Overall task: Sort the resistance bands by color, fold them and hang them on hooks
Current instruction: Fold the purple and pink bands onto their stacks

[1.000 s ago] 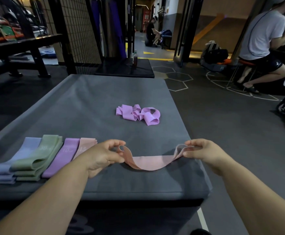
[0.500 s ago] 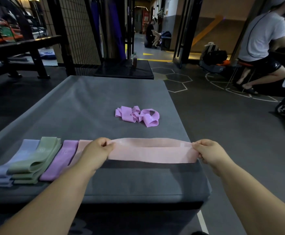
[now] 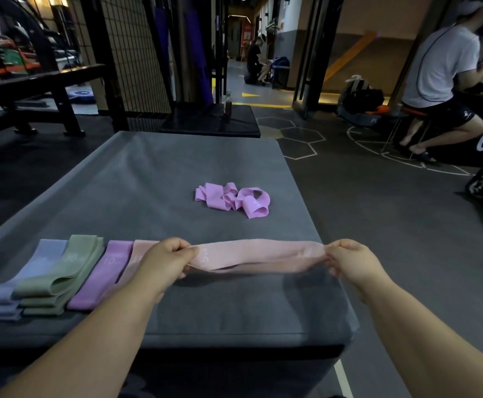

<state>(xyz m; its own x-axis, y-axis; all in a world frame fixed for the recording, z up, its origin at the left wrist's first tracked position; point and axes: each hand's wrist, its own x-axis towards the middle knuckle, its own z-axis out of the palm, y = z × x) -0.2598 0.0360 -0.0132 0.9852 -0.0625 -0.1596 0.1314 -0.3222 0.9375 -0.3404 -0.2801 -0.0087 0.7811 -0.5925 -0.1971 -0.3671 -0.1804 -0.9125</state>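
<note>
A pale pink resistance band (image 3: pixel 259 254) is stretched flat between my hands, just above the near part of the grey mat (image 3: pixel 154 179). My left hand (image 3: pixel 164 261) pinches its left end and my right hand (image 3: pixel 349 261) pinches its right end. At the mat's near left lie folded bands side by side: a blue-grey one (image 3: pixel 30 278), a green one (image 3: pixel 62 275), a purple one (image 3: pixel 105 274) and a pink one (image 3: pixel 139 252), the last partly hidden by my left hand. A crumpled purple band (image 3: pixel 234 201) lies in the middle of the mat.
The mat's right edge drops to a dark gym floor (image 3: pixel 392 225). A person in a white shirt (image 3: pixel 441 70) sits at the far right. A bottle (image 3: pixel 228 106) stands on a black mat behind. A wire fence (image 3: pixel 131 53) and a bench (image 3: pixel 33 90) are at the far left.
The pink band sagged in a loose curve a second ago. My hands pulled it out straight and lifted it slightly; it now hangs a little slacker than half a second ago.
</note>
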